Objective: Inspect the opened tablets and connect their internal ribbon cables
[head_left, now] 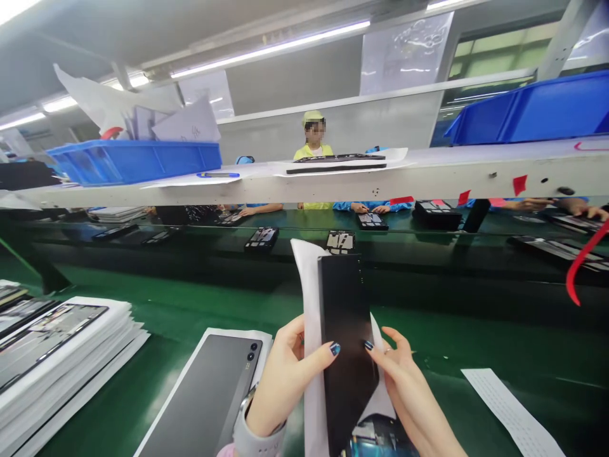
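Observation:
A black tablet panel (345,311) stands raised and tilted in front of me, with a white paper sheet (311,304) behind it. My left hand (288,371) grips the panel's left edge together with the paper, thumb on the dark face. On the opposite edge, my right hand (409,384) is closed with its thumb on the panel and its fingers partly hidden behind. Below the hands, a device with exposed, bluish inner parts (378,438) is partly covered. A grey tablet (207,387) with two camera lenses lies on white paper beside my left wrist.
Paper-layered tablet frames (95,374) are stacked at left. A printed label strip (511,406) lies at right. Opened tablets (261,237) sit on the line ahead, where co-workers' hands work. A white shelf (266,192) crosses above, holding blue bins (137,162). A red strip (580,266) hangs at right.

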`<state>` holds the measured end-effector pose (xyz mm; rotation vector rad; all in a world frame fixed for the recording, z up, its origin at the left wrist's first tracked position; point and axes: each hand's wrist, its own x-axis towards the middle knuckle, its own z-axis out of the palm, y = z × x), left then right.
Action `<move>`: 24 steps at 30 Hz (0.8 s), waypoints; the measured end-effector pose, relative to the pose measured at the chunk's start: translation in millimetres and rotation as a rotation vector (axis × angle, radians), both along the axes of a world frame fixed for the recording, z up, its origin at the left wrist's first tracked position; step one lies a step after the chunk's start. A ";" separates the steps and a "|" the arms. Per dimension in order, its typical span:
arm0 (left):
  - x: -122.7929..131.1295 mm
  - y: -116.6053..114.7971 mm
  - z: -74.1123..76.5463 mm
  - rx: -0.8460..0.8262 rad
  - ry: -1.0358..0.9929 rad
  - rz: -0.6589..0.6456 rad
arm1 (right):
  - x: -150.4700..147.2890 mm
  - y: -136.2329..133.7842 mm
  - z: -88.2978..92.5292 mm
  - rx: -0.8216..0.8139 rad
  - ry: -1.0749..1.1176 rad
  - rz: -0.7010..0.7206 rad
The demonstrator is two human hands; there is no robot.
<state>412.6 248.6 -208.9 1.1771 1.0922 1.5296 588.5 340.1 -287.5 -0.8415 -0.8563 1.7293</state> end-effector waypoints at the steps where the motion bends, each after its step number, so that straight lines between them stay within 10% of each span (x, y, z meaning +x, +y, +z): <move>1: -1.3 0.4 -1.3 -0.011 -0.031 -0.007 | 2.2 1.5 2.5 0.033 -0.006 -0.042; 9: 0.2 -6.2 0.3 0.003 0.197 -0.015 | 18.3 6.8 17.2 0.079 0.012 0.235; 16: -23.7 -1.3 -28.5 0.008 0.485 0.319 | 41.1 20.9 3.1 0.361 -0.198 -0.039; 24: -47.3 21.1 -34.3 0.162 0.236 0.077 | 47.4 18.2 13.3 0.865 -0.282 -0.121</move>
